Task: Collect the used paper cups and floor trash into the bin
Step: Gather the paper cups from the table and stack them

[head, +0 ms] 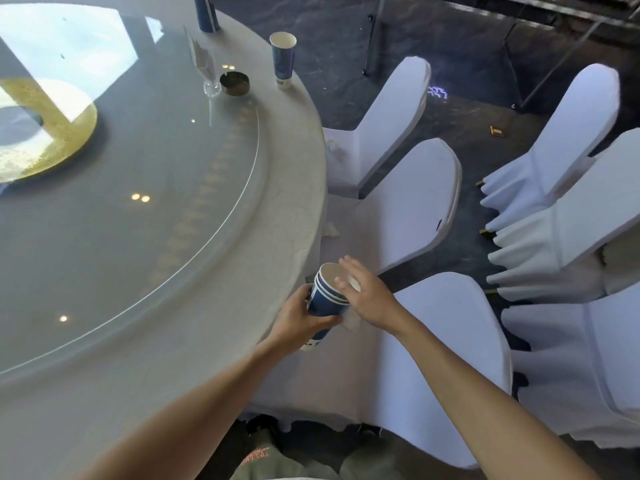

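My left hand (298, 322) grips a stack of nested blue paper cups (325, 301), tilted, just off the round table's edge (301, 216). My right hand (367, 294) rests against the stack's rim with fingers spread, a bit of white tissue (351, 322) showing beneath it. Another blue paper cup (283, 60) stands upright near the table's far edge, and a second one (206, 12) stands farther back. A small piece of trash (497, 132) lies on the dark floor between chairs. No bin is in view.
A glass (207, 69) and a dark ashtray (234, 84) stand on the glass turntable (138, 202). White-covered chairs (415, 202) crowd the table's right side, with more at far right (571, 220). Crumpled tissue (330, 229) lies on a chair seat.
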